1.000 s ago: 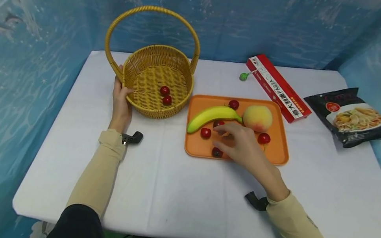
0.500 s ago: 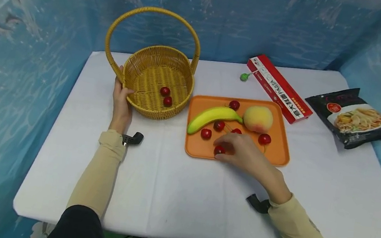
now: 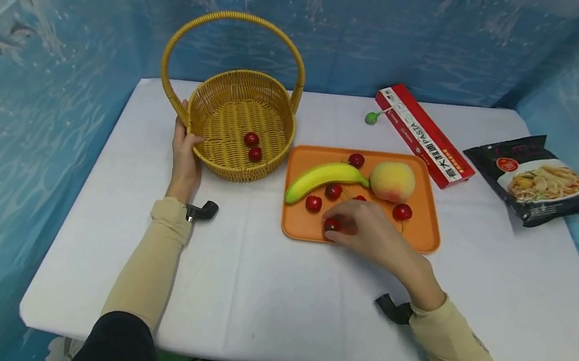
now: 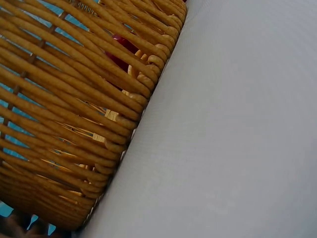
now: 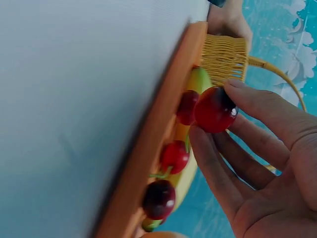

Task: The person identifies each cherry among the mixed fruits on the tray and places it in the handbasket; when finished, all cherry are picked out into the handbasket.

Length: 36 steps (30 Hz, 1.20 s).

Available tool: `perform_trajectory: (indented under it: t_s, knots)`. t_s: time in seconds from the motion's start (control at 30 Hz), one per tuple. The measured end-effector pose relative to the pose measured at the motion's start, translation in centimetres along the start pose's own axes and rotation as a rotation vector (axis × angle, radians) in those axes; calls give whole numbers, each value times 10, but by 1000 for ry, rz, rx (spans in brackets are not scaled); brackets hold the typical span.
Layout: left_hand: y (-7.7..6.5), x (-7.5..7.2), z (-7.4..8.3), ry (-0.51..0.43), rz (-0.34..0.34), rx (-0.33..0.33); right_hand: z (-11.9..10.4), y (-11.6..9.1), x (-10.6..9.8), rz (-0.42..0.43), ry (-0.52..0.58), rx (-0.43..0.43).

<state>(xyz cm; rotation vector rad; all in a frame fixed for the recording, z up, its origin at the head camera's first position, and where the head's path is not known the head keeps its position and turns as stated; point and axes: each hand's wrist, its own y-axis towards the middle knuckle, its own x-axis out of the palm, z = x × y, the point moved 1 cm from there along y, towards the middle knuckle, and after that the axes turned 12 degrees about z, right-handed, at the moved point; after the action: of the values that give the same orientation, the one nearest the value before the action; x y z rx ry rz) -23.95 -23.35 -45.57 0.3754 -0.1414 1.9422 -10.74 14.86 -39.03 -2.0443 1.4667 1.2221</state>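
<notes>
My left hand (image 3: 184, 155) grips the left side of the yellow woven basket (image 3: 200, 160), thumb over the rim and fingers round the outside. Two red cherries (image 3: 253, 147) lie on the basket's floor. Over the near edge of the orange tray (image 3: 295, 228), my right hand (image 3: 370, 229) pinches a dark red cherry (image 5: 216, 110) between thumb and fingertip. A banana (image 3: 324, 179), a peach (image 3: 392, 181) and several more cherries (image 3: 313, 203) lie on the tray. One cherry is partly hidden behind the right hand.
Behind the tray lies a red pasta box (image 3: 425, 136), with a small green lollipop-like item (image 3: 371, 118) beside it. A black noodle packet (image 3: 536, 180) is at the right. White cloth (image 3: 253, 296) covers the table, and a blue curtain hangs behind.
My right hand has come down to the near cherry on the tray, closed its fingertips on it and lifted it slightly. The left hand and basket have stayed put.
</notes>
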Motion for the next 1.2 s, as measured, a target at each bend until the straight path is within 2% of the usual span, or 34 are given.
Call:
perform_trajectory:
  t_s: [0.3, 0.47, 0.6, 0.8, 1.2]
  knots:
    - [0, -3, 1, -4, 1, 0, -22, 33, -13, 63, 22, -70]
    - [0, -4, 2, 4, 5, -3, -35, 59, -13, 77, 69, -58]
    - [0, -3, 1, 11, 2, -10, -44, 77, -9, 83, 103, -48]
    - [1, 1, 1, 7, -12, -4, -53, 99, 1, 94, 103, -91]
    - [0, -1, 0, 22, 3, 7, -63, 126, 22, 180, 113, -99]
